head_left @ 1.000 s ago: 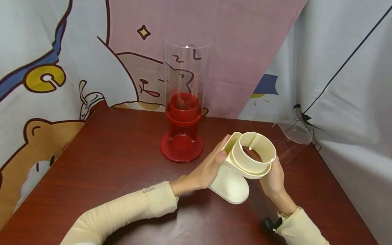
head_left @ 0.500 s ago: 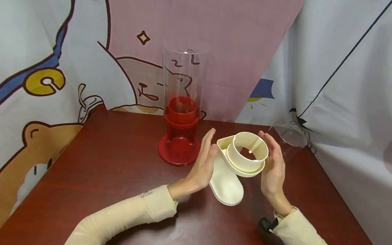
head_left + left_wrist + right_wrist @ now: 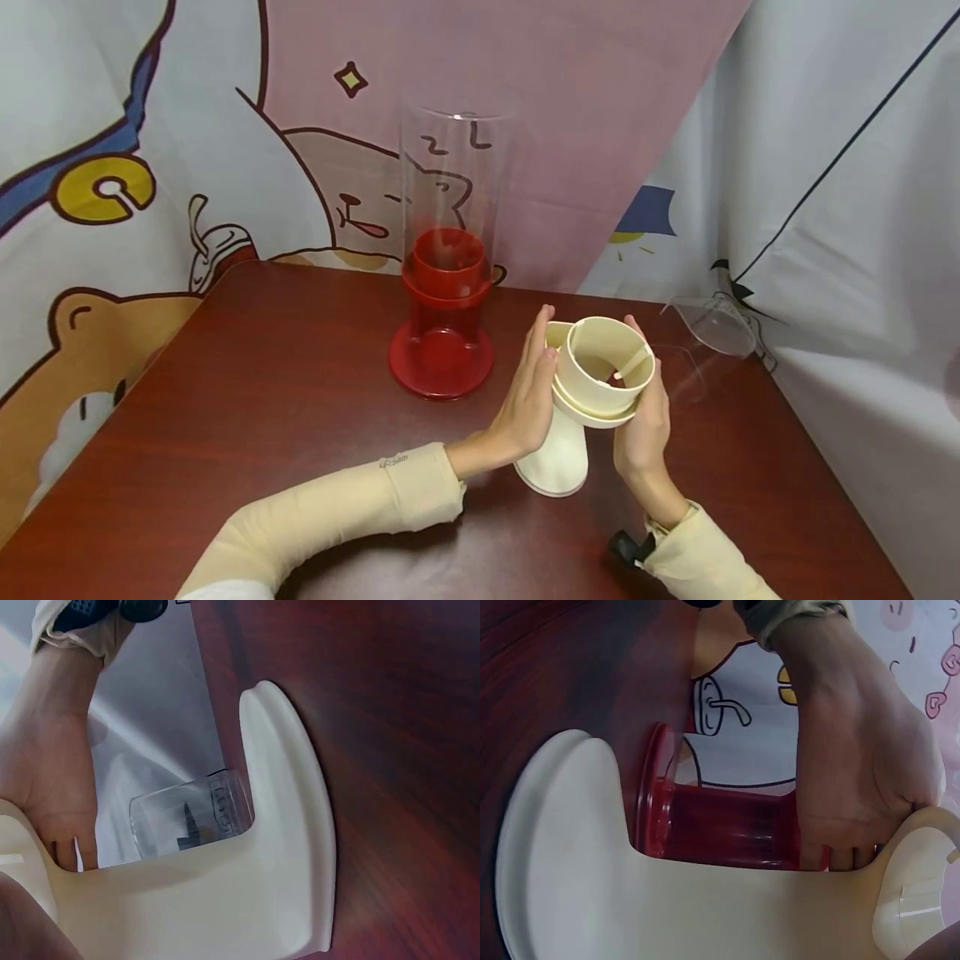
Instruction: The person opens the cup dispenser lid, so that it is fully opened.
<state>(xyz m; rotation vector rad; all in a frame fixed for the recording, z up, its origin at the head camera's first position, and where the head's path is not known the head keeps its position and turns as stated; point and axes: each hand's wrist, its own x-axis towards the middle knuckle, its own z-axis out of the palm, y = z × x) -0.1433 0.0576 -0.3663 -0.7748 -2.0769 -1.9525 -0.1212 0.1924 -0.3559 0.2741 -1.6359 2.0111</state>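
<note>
On the backdrop, two dark characters are showing through the clear cylinder: one is reading like a Z or a 2, the other like an L. Small dark lettering is running along the left sleeve near its cuff, seemingly beginning with an L, its remainder staying too blurred to read.

Stand sits on the table between left hand and right hand, tube back left, container back right.
</note>
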